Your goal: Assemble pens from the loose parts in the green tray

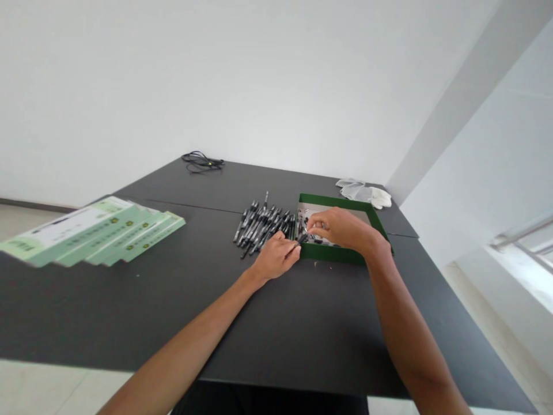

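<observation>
At the far left of the black table [129,300] lies a fanned row of pale green boxes [99,230], well apart from the work. A coiled black cable [202,162] sits near the far edge. Towards the middle, a heap of black pens [261,226] lies just beside the green tray [345,253].

The left hand [276,257] rests on the table at the tray's near left corner, fingers curled around what looks like a single black pen [299,241]. The right hand [341,227] reaches over the tray, fingertips pinched at the same spot; whether it grips the pen or a small part of it is too small to tell. White gloves [367,193] lie beyond the tray.

I judge the pen is being fitted or capped between the two hands. The next move calls for a steady left grip and fine alignment.
</observation>
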`<act>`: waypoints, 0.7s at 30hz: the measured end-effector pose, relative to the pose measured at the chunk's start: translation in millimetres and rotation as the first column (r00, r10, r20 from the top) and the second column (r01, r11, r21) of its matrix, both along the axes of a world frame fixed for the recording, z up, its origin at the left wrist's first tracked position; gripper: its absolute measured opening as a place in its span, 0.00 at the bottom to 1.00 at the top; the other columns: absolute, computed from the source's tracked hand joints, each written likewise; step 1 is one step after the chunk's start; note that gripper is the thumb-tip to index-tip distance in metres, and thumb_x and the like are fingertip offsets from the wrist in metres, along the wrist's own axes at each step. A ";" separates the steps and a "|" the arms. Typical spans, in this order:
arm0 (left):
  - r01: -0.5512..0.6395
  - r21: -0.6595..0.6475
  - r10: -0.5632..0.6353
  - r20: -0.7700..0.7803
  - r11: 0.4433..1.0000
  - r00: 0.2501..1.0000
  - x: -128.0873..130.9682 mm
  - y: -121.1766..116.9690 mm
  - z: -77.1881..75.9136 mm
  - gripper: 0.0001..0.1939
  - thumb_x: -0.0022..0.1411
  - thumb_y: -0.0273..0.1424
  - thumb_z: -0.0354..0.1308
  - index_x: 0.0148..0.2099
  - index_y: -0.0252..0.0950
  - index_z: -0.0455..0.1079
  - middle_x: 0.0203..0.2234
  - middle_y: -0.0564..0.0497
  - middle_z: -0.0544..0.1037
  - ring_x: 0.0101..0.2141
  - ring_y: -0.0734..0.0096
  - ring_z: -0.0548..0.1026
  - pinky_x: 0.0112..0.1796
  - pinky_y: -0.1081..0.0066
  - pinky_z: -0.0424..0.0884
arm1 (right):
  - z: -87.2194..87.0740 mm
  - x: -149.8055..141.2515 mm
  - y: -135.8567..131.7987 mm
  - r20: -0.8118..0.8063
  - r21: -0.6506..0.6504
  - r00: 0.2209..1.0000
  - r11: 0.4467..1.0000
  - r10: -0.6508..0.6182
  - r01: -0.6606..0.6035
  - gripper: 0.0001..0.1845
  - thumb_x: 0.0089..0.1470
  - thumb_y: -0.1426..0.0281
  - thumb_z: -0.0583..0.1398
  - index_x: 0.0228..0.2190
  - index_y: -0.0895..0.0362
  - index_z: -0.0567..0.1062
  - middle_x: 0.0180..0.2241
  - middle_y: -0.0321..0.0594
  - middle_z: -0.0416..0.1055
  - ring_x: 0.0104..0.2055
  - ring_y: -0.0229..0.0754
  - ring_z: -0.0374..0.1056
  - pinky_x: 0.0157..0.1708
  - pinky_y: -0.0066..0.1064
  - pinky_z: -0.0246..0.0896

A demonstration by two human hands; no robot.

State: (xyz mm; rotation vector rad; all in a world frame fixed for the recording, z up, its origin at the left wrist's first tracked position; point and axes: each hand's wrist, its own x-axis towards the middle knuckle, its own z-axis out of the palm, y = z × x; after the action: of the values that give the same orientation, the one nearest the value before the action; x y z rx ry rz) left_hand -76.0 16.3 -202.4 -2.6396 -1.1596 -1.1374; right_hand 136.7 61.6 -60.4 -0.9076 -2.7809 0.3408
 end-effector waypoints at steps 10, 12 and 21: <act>0.291 -0.261 -0.254 0.165 0.921 0.953 -15.7 -1.9 3.6 0.27 0.79 0.40 0.37 0.28 0.37 0.62 0.21 0.53 0.70 0.25 0.72 0.68 0.34 0.71 0.63 | 3.4 -2.1 -5.3 -0.060 -0.044 0.998 0.998 0.035 -0.037 0.12 0.64 0.64 0.60 0.33 0.57 0.80 0.26 0.36 0.76 0.28 0.36 0.65 0.31 0.28 0.51; 0.289 -0.278 -0.255 0.150 0.916 0.955 -16.1 -1.9 4.2 0.26 0.78 0.40 0.38 0.28 0.37 0.63 0.21 0.53 0.70 0.24 0.72 0.69 0.32 0.71 0.63 | 1.1 -3.7 -4.9 -0.034 -0.006 0.999 1.000 0.016 -0.016 0.15 0.64 0.63 0.59 0.28 0.57 0.78 0.24 0.35 0.72 0.26 0.35 0.60 0.29 0.29 0.47; 0.293 -0.299 -0.244 0.191 0.908 0.951 -17.8 -3.9 6.4 0.26 0.78 0.38 0.40 0.28 0.36 0.64 0.20 0.53 0.70 0.23 0.74 0.69 0.32 0.72 0.62 | -5.0 -13.3 -5.8 -0.006 0.058 1.000 0.998 -0.031 0.031 0.24 0.68 0.61 0.54 0.20 0.57 0.65 0.20 0.33 0.61 0.25 0.34 0.53 0.28 0.33 0.40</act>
State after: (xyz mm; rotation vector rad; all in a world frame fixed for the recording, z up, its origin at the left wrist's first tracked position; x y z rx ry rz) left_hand -93.8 12.4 -196.0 -3.0945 -1.1141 -1.3087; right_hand 123.3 55.9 -65.4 -0.9344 -2.7538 0.2554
